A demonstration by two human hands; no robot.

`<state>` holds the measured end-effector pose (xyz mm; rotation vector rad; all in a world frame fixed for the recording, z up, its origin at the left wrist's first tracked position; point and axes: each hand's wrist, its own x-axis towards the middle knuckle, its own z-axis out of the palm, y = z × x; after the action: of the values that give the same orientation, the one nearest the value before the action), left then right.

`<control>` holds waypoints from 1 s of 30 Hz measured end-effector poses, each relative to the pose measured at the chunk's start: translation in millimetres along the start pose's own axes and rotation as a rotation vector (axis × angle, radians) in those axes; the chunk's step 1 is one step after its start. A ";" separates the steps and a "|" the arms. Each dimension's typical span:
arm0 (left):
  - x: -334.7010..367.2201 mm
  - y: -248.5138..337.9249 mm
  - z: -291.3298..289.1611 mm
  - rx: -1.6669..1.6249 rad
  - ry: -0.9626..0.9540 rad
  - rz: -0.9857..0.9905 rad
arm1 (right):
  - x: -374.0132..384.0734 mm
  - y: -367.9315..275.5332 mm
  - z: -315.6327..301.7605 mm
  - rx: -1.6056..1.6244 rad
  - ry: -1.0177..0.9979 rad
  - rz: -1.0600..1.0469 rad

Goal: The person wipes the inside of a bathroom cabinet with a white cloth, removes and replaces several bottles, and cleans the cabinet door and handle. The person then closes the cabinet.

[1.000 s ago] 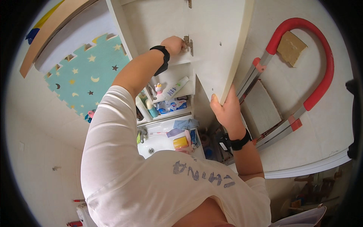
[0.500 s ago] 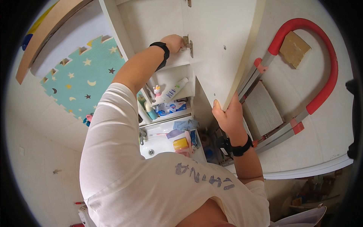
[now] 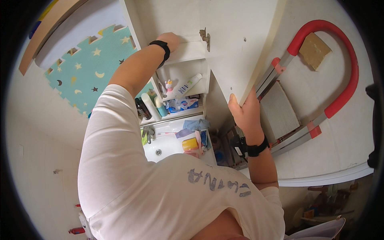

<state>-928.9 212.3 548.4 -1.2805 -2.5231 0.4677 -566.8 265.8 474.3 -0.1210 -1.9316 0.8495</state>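
Left hand [image 3: 170, 41] moved off hinge [image 3: 205, 39]; its finger state unclear; door [image 3: 232, 56] gripped by right hand [image 3: 248, 116]; tube [image 3: 189, 85] shelved in cabinet [image 3: 193, 52]

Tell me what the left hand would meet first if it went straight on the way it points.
Probably the cabinet's pale inner wall, ahead of the left hand, though depth there is hard to judge.

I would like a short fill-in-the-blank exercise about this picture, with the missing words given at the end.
1. The right hand holds the lower end of the cabinet's ____.
2. The metal hinge is to the ____ of the left hand.
3. The foam mat is decorated with moons and ____.
4. The ladder's curved handle is coloured ____.

Missing words: door; right; stars; red.
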 end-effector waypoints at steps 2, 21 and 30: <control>-10.0 -6.1 5.4 0.040 0.030 0.003 | 0.2 -2.6 -0.3 0.015 -0.013 0.021; -29.3 56.1 6.5 -0.644 0.369 0.431 | -0.3 -3.5 1.1 0.048 -0.023 0.114; -42.4 58.4 -3.1 -0.517 0.404 0.445 | -1.2 -3.2 -0.2 0.052 -0.039 0.135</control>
<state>-861.1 210.8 523.7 -1.9040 -2.0732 -0.3663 -565.1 263.0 475.4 -0.2070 -1.9529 0.9975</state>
